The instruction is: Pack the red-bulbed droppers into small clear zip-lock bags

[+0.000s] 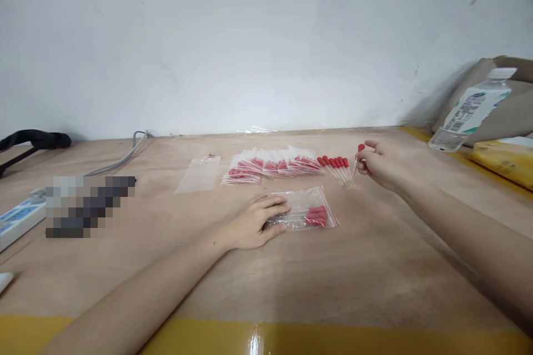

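Observation:
My left hand [256, 223] lies flat with fingers spread on the open end of a clear zip bag [306, 212] that holds a few red-bulbed droppers. My right hand [381, 165] pinches one red-bulbed glass dropper [357, 160], tilted, just right of a loose row of several droppers [336, 169] lying on the wooden table [291, 272]. Behind the bag, a fanned stack of filled bags [270, 166] lies in a row.
An empty clear bag [200, 173] lies left of the stack. A white power strip [19, 221] and grey cable [120, 160] sit at far left. A plastic bottle [472, 111], a cardboard box [510, 97] and a yellow package [506, 162] stand at the right.

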A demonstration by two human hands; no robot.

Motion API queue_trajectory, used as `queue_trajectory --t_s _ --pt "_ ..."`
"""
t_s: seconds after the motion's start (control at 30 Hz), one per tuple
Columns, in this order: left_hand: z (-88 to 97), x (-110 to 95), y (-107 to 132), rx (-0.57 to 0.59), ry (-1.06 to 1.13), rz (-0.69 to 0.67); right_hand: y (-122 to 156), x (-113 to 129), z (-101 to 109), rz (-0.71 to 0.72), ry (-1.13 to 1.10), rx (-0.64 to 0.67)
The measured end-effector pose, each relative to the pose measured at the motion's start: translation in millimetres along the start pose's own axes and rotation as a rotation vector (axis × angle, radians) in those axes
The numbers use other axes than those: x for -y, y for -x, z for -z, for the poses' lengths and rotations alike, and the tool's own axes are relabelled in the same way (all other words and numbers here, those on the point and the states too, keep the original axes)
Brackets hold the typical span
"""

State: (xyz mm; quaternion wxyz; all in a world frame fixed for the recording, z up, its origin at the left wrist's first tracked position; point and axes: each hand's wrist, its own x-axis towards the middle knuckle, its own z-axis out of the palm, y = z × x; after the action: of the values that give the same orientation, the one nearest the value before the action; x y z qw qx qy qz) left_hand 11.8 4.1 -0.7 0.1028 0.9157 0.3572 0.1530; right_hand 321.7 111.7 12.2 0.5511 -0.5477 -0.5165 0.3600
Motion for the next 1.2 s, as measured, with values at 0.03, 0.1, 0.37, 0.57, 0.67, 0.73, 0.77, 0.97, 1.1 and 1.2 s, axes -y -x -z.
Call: queue_trajectory --t_s 0.03,0.1,0.37,0.57,0.67,0.73,0.77,0.97,1.1,1.2 --pt "0.7 0.9 0.8 -0.002 -0.001 0.0 11.4 -0.3 -4.0 -0.02 -0.037 -0.029" --pt "1.6 2.8 2.0 -0.006 0.003 0.003 33.9 -3.0 -12.3 -0.023 -0.072 -0.023" --pt "-0.5 5.6 2.6 -0.006 0.019 0.019 77.7 -11.5 -32.5 0.019 -0.142 -0.015" --pt "-1.1 4.3 2.2 -0.039 0.023 0.013 87.5 -17.1 -36.7 -0.052 -0.205 0.186" --pt "-0.1 4.1 1.8 -0.034 0.034 -0.003 88.5 -19.8 -31.5 -0.063 -0.106 0.341" --pt "0.3 4.5 1.6 -0.029 0.042 -0.004 86.5 -21.4 -27.0 -0.021 0.004 0.456" --pt "0.4 4.8 1.6 -0.03 0.045 -0.005 84.8 -22.1 -24.9 0.001 0.049 0.509" --pt "-0.2 5.9 0.5 -0.035 0.042 -0.025 72.9 -20.6 -24.0 0.167 0.236 0.612" --pt "0.1 5.8 -0.4 -0.033 0.043 -0.023 75.6 -16.8 -36.3 0.347 0.258 0.618" --pt "-0.4 6.5 -0.7 -0.031 0.04 -0.02 80.1 -16.8 -44.2 0.312 0.289 0.5"
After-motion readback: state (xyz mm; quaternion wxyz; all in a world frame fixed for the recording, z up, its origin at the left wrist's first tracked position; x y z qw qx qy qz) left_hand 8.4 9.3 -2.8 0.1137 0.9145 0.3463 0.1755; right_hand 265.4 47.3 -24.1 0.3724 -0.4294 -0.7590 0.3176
